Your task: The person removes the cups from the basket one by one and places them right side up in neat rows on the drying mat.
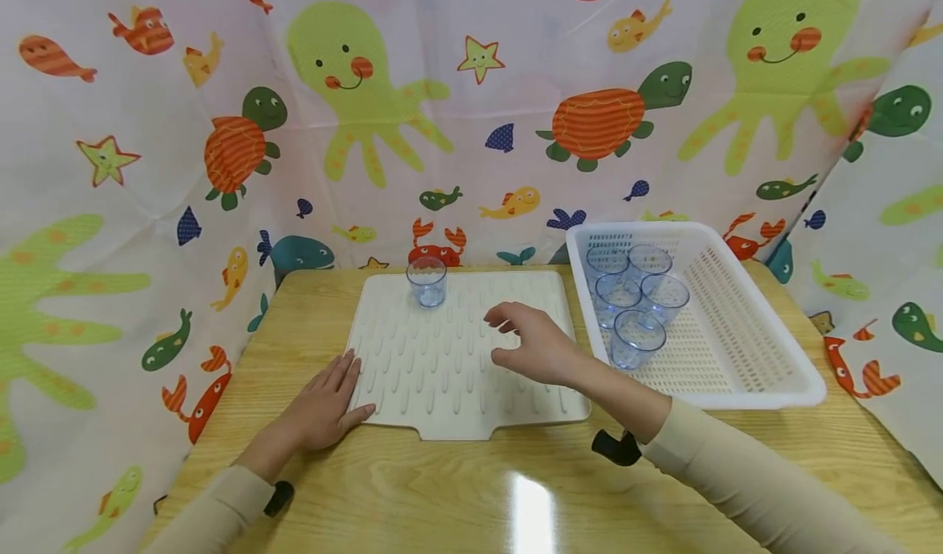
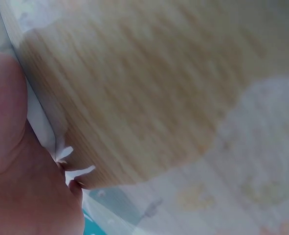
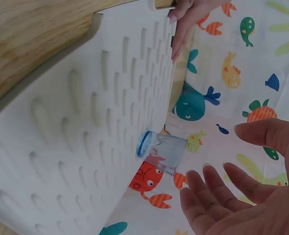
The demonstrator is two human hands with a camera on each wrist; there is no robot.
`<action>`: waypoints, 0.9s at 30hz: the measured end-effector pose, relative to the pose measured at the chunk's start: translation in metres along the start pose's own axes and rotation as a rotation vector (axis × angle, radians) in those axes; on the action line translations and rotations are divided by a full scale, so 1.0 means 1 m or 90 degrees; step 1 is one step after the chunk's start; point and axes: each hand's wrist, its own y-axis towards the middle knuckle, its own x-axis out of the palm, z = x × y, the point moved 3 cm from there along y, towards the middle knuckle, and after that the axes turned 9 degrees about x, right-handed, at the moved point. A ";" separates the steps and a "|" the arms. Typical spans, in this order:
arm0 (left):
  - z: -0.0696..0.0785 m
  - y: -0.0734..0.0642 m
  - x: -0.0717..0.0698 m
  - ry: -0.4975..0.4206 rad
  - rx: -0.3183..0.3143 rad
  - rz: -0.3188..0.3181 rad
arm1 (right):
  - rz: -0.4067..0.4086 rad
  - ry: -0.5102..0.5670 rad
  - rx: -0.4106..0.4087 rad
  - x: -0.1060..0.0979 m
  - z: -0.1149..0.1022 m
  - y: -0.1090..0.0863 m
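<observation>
A white ridged draining mat (image 1: 457, 358) lies on the wooden table. One clear bluish glass (image 1: 427, 282) stands upright near its back edge; the right wrist view also shows this glass (image 3: 163, 151). My right hand (image 1: 536, 343) hovers over the right half of the mat, fingers and thumb apart with nothing between them. Flat at the mat's left edge rests my left hand (image 1: 324, 403), its fingers straight and its thumb at the front left corner. In the left wrist view part of the left hand (image 2: 22, 161) shows beside the wood.
To the right of the mat stands a white plastic basket (image 1: 766, 333) with several glasses (image 1: 637, 340) grouped in its left part. A curtain (image 1: 457, 87) printed with sea animals hangs behind the table and along both sides. Bare wood (image 1: 412, 488) runs along the front.
</observation>
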 end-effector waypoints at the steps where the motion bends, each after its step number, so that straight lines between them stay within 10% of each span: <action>1: 0.000 0.000 0.001 -0.002 0.000 -0.002 | 0.002 -0.002 -0.003 -0.002 0.002 -0.003; 27: 0.003 0.000 -0.003 -0.003 0.000 0.012 | 0.091 -0.051 0.008 -0.057 0.048 -0.061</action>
